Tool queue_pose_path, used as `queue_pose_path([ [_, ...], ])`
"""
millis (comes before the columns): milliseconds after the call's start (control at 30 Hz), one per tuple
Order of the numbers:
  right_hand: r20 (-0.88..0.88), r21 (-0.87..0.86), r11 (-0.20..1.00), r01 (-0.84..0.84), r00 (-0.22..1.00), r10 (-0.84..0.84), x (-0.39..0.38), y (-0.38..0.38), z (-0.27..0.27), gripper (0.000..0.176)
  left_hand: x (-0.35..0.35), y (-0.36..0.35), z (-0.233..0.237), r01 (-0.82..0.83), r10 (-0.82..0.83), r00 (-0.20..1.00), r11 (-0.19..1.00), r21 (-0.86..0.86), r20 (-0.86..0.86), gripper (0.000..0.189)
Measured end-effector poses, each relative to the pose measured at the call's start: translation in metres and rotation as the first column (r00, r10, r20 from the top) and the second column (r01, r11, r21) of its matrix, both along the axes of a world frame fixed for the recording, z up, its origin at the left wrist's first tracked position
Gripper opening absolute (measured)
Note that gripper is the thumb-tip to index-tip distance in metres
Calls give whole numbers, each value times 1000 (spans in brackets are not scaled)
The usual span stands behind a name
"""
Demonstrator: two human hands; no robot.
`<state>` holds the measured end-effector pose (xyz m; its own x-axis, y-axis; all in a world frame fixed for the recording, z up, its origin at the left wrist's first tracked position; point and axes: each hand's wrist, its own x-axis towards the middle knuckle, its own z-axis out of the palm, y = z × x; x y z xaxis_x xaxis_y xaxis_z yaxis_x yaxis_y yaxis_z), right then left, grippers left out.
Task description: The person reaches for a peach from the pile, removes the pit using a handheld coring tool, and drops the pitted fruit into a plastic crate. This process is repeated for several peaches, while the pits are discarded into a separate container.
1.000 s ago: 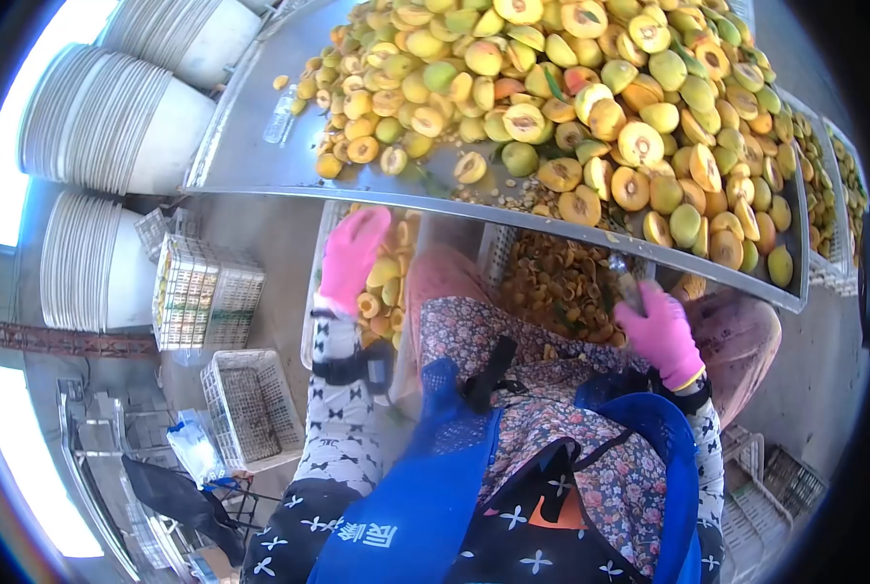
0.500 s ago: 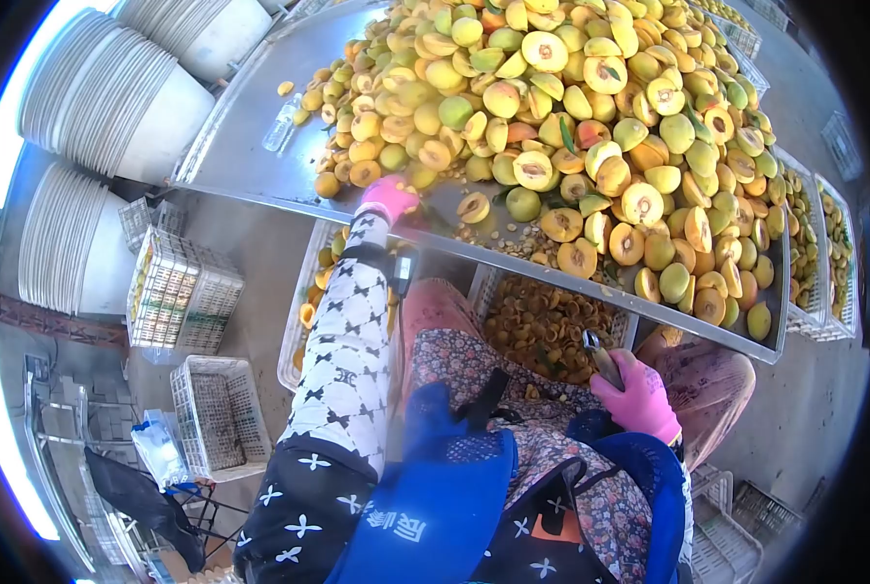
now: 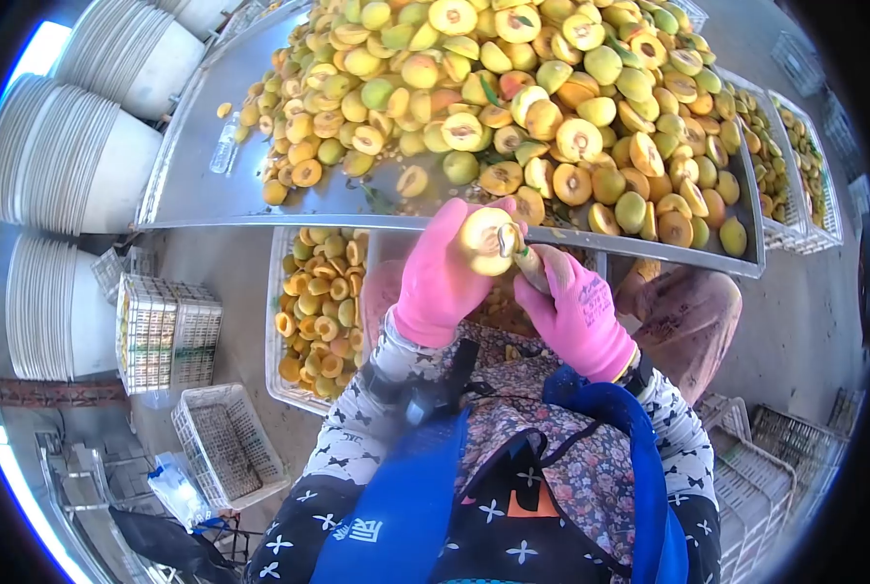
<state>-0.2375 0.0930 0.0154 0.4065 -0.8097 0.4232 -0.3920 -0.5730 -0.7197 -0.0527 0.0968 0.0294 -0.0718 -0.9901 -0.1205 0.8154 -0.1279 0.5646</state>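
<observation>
My left hand, in a pink glove, has its fingers wrapped round a yellow peach half, cut face turned up. My right hand, also pink-gloved, grips the handle of a pitting tool. The tool's curved metal tip meets the peach at the pit area. Both hands are in front of the near edge of a metal table, above my lap. Behind them on the table lies a big heap of halved peaches.
A white crate of peach halves stands below the table at left. Another container under the hands is mostly hidden. A plastic bottle lies on the table. Stacked white tubs and an open crate are at left; more crates at lower right.
My left hand has come back from the heap with a peach half. My right hand has risen from beside my lap with the pitting tool and brought its tip to the fruit.
</observation>
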Motion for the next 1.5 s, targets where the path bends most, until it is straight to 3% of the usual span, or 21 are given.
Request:
queue_pose_path([
  [33,26,-6,1000,-10,1000,11,-3,-1,-4,36,-5,1,-6,-18,18,999,1000,9,29,40],
  [167,-261,12,999,38,965,-34,-18,3,-3,28,-17,1,-18,-39,38,999,995,89,13,41],
  [267,-347,40,998,49,937,-32,-20,7,-3,39,-33,8,-16,-124,121,987,992,23,104,40],
  [300,-294,5,999,37,955,-34,-20,8,-2,35,-38,10,-14,-162,164,975,986,-26,153,40],
  [400,-209,-69,997,16,977,-30,-20,11,1,28,-36,7,-7,-99,85,983,992,79,160,27],
  [467,-258,-83,997,9,966,-30,-21,9,-2,29,-36,11,-11,-73,91,938,995,-65,334,26],
  [567,-306,-25,999,-27,952,18,-22,7,-8,32,-39,12,-13,-90,121,848,992,-86,516,26],
  [633,-359,-43,996,-80,931,59,-27,2,-9,34,-40,13,-8,-108,91,892,994,13,443,26],
  [700,-364,-92,990,-106,929,66,-30,-1,-12,37,-41,10,-2,-68,41,984,985,156,173,25],
  [800,-414,30,992,-122,902,123,-29,1,-14,34,-42,10,-5,-80,43,977,982,171,210,23],
  [900,-95,195,966,-167,978,188,-23,12,-11,30,-48,8,0,-168,120,949,975,146,292,24],
  [1033,20,369,921,-127,991,129,-7,26,-20,32,-55,8,10,-268,217,919,956,118,328,27],
  [1100,43,332,934,-134,991,126,-8,28,-13,32,-52,7,5,-263,205,919,955,134,337,31],
  [1200,-67,338,928,-156,980,189,-18,25,-16,31,-32,2,-1,8,-130,899,960,281,418,39],
  [1233,-128,351,921,-168,966,224,-22,25,-18,31,-31,4,-4,20,-133,880,970,243,457,40],
  [1300,-18,367,911,-188,978,209,-17,28,-23,31,-31,3,-5,51,-126,835,987,151,536,42],
  [1400,93,407,897,-174,984,149,-6,33,-33,32,-51,6,-5,-247,153,917,942,225,369,43],
  [1500,160,481,850,-213,975,154,-7,34,-32,33,-54,9,-9,-310,228,885,939,147,406,45],
])
